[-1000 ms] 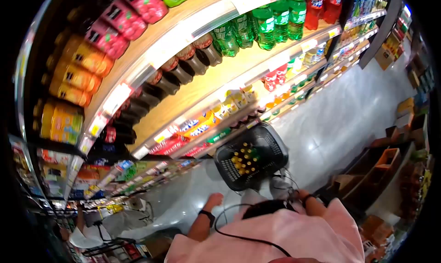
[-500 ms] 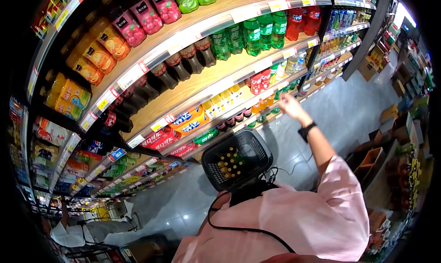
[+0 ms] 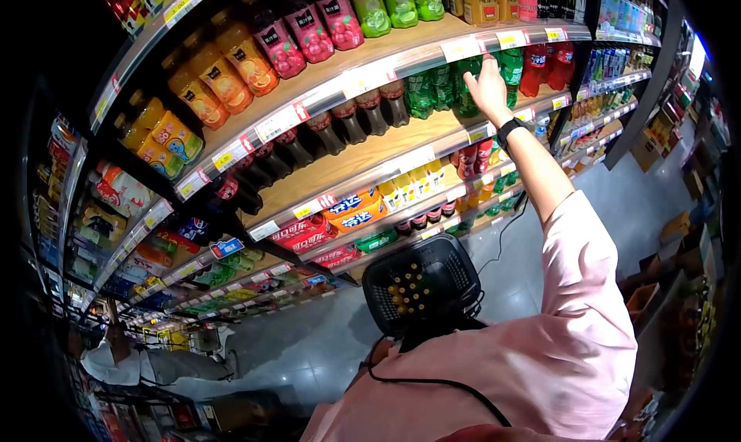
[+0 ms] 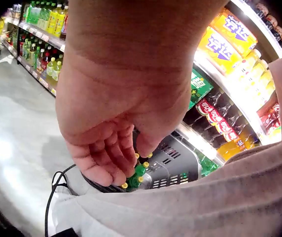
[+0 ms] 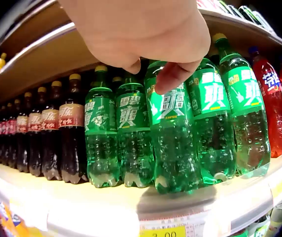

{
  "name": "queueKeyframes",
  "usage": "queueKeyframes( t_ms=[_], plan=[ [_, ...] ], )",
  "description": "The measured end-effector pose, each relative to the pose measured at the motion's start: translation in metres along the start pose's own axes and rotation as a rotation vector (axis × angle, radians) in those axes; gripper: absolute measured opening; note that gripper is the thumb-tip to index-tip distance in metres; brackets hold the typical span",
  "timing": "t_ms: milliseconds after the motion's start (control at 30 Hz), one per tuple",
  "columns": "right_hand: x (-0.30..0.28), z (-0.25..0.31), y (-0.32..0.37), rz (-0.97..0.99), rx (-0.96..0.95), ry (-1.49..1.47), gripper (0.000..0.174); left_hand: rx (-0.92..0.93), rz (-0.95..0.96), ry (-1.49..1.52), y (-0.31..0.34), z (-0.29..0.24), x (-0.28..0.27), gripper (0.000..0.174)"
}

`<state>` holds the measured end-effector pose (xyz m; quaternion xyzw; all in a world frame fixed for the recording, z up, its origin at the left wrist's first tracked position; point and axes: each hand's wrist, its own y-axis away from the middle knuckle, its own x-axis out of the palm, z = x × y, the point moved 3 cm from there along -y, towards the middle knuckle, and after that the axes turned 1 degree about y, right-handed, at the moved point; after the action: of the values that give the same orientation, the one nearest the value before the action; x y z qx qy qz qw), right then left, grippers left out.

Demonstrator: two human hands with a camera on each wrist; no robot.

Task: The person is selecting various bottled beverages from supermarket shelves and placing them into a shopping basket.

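Note:
At the soft-drink shelf, my right hand is at the top of a green bottle, thumb and fingers round its upper part. This bottle stands slightly forward of the green bottles beside it, near the shelf's front edge. In the left wrist view my left hand hangs with loosely curled fingers and holds nothing, in front of the dark basket. The basket is on the floor by the lower shelves, with several yellow-capped bottles inside. My left hand is hidden in the head view.
Dark cola bottles stand left of the green ones and red bottles right. The shelf edge with price tags runs below. A black cable hangs near the basket. Another person is at lower left; boxes line the right side.
My right hand has risen from low by my body, past the lower shelves, to the green bottles. The view has shifted, and my left hand is no longer visible in the head view.

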<state>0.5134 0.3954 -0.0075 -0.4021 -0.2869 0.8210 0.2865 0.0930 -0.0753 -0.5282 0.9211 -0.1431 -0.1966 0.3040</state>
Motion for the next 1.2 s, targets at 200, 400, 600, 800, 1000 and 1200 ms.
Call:
queueKeyframes(
  t_ms=[200, 400, 600, 800, 1000, 1200],
  plan=[
    [0.005, 0.002, -0.017, 0.075, 0.087, 0.009, 0.058, -0.022, 0.004, 0.004, -0.002, 0.000, -0.004, 0.035],
    [0.008, 0.010, -0.019, 0.221, 0.090, 0.024, 0.061, -0.032, 0.012, -0.004, -0.003, -0.001, -0.007, 0.035],
    [0.000, 0.030, -0.006, 0.278, 0.118, 0.070, 0.067, -0.020, 0.013, -0.013, -0.001, 0.003, -0.006, 0.035],
    [0.004, 0.034, 0.006, 0.198, 0.065, 0.167, 0.071, -0.002, 0.009, -0.018, 0.004, 0.003, -0.006, 0.034],
    [-0.011, 0.041, 0.043, 0.172, -0.204, -0.040, 0.064, 0.000, 0.005, -0.011, 0.011, 0.006, -0.003, 0.034],
    [-0.035, 0.042, 0.084, 0.172, -0.316, -0.204, 0.057, 0.014, -0.005, -0.014, 0.016, 0.010, -0.011, 0.034]
  ],
)
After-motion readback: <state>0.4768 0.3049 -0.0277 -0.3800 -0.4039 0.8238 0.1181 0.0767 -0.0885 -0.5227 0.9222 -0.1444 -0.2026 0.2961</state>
